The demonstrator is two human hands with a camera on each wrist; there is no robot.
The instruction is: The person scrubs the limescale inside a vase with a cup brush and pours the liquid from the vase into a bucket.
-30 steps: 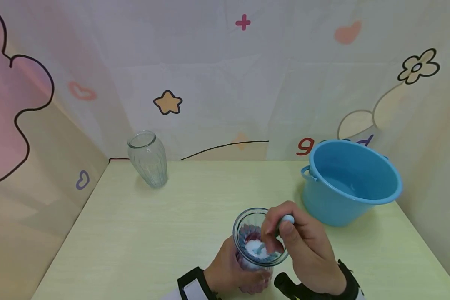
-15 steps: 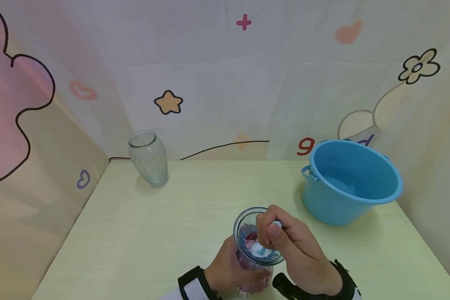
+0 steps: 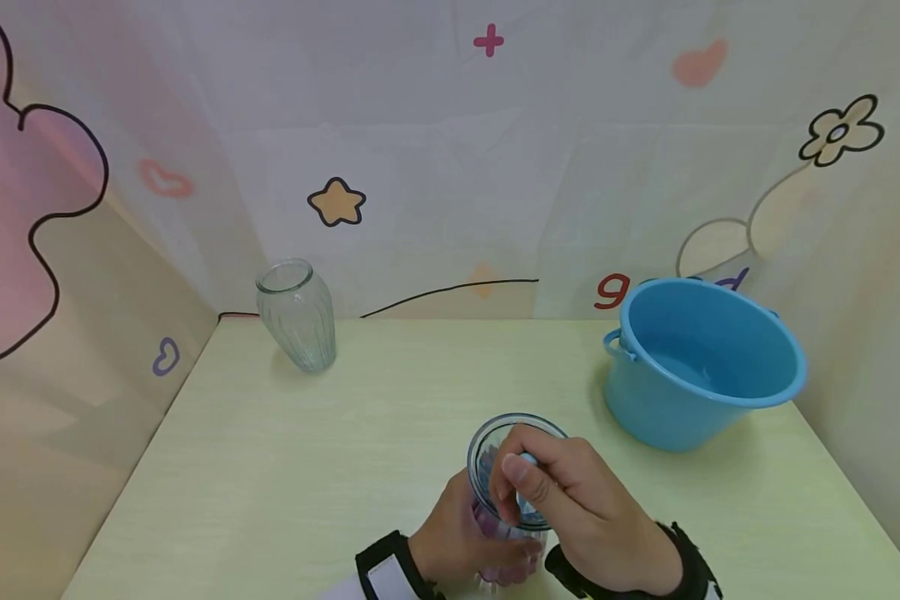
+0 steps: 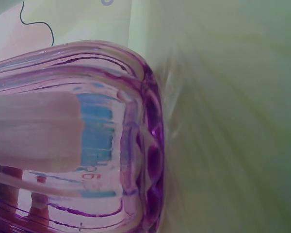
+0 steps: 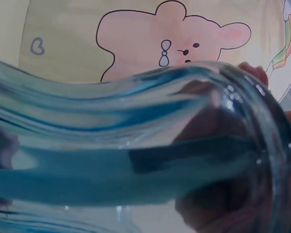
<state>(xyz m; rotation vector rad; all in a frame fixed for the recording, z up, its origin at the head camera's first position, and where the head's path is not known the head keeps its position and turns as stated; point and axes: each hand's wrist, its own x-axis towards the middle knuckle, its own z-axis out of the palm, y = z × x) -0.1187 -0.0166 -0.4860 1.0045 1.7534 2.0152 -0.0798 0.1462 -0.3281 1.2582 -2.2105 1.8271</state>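
Observation:
A tinted glass vase (image 3: 487, 468) is at the table's front, its mouth toward the head camera. My left hand (image 3: 457, 540) grips its side from the left. My right hand (image 3: 581, 504) pinches the pale blue handle of a sponge bottle brush (image 5: 87, 170) at the vase's mouth. Through the glass in the right wrist view, the brush runs inside the vase. The left wrist view shows the purple-tinted vase base (image 4: 153, 160) and, behind the wall, the pale sponge head (image 4: 34, 131) with a blue end. My right fingers cover part of the opening.
A second clear glass vase (image 3: 300, 325) stands at the back left of the pale table (image 3: 390, 392). At the right is a blue bucket (image 3: 656, 412) with nothing seen inside. A printed cloth (image 3: 420, 167) hangs behind and at the sides.
My right hand has moved left and lower with the brush, further over the vase's mouth. The left hand and the vase have stayed in nearly the same place.

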